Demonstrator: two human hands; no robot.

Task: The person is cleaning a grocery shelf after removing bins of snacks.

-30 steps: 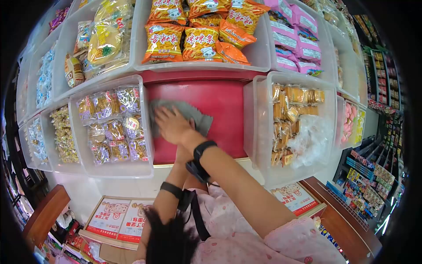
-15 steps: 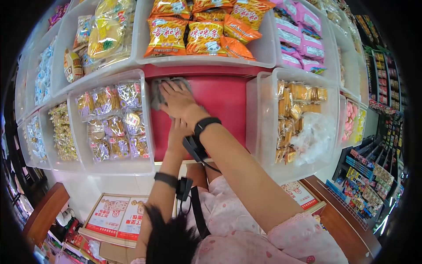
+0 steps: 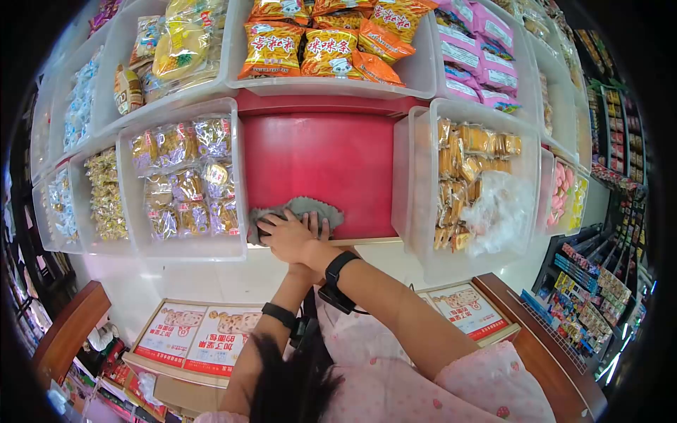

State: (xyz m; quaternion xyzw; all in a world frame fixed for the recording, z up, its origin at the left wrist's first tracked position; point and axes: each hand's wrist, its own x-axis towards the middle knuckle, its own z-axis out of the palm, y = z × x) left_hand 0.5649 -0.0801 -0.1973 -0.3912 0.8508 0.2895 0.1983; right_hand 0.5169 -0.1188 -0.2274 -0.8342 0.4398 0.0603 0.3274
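Observation:
A grey cloth [image 3: 321, 209] with a jagged edge lies bunched on the red shelf surface [image 3: 321, 158], close to its front edge and the left bin. My right hand [image 3: 288, 238] presses down on the cloth with fingers spread. Crossed beneath it at the wrist, my left hand [image 3: 315, 227] shows only its fingers, stretched out on the cloth to the right. The rest of that hand is hidden under the right one. Both wrists wear black bands, with small dark devices beside them.
A clear bin of wrapped biscuits [image 3: 241, 176] borders the red surface on the left. To the right are nested bins [image 3: 416, 176] with packaged snacks and a crumpled plastic bag [image 3: 499, 215]. Orange snack bags [image 3: 331, 53] fill a bin behind. Printed cartons [image 3: 218, 335] stand below.
Both hands and the cloth have moved from the back left of the red surface to its front edge. The left hand's fingers now show to the right of the right hand.

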